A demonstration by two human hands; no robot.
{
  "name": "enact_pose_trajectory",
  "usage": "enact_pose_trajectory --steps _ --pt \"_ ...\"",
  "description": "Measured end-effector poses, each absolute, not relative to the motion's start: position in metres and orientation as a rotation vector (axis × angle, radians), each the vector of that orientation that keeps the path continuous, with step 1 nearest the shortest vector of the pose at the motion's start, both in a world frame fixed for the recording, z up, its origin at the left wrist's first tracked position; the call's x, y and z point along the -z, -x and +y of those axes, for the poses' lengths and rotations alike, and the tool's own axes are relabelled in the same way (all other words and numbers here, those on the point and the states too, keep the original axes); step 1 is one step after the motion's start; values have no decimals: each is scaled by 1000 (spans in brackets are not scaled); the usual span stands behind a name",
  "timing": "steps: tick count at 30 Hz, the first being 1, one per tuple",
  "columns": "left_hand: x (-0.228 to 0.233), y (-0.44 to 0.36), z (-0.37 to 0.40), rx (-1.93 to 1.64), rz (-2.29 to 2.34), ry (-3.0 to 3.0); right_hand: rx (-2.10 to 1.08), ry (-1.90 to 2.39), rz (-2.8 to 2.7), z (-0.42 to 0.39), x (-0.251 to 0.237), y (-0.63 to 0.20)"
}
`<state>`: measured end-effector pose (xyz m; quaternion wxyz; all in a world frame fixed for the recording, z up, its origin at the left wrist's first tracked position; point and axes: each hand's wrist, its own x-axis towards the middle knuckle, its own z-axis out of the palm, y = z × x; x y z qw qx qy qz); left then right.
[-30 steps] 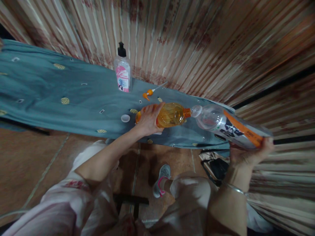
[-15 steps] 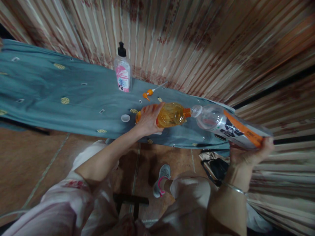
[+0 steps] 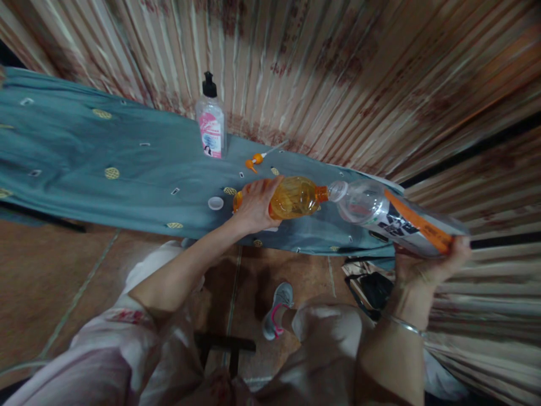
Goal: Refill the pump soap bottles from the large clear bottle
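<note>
My left hand is wrapped round an amber see-through bottle that is tipped on its side, neck to the right. In my right hand is a large clear plastic bottle with an orange and black label, held near its base and tilted neck-down to the left. The two bottle mouths meet, or nearly so; I cannot tell whether they touch. Behind the amber bottle lies an orange pump top with a thin tube. A small white cap rests left of my left hand.
A clear pump bottle with a black top and pink label stands at the back of the narrow table with a teal cloth. A pleated curtain hangs behind. A dark bag is below the table's right end.
</note>
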<state>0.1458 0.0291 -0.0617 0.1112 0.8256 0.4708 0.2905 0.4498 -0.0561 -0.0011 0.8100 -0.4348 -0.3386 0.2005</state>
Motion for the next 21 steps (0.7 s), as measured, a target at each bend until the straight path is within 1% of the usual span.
enact_pose_trajectory --steps 21 --pt "64 -145 29 -856 1372 -2393 -439 914 -756 -57 0 -449"
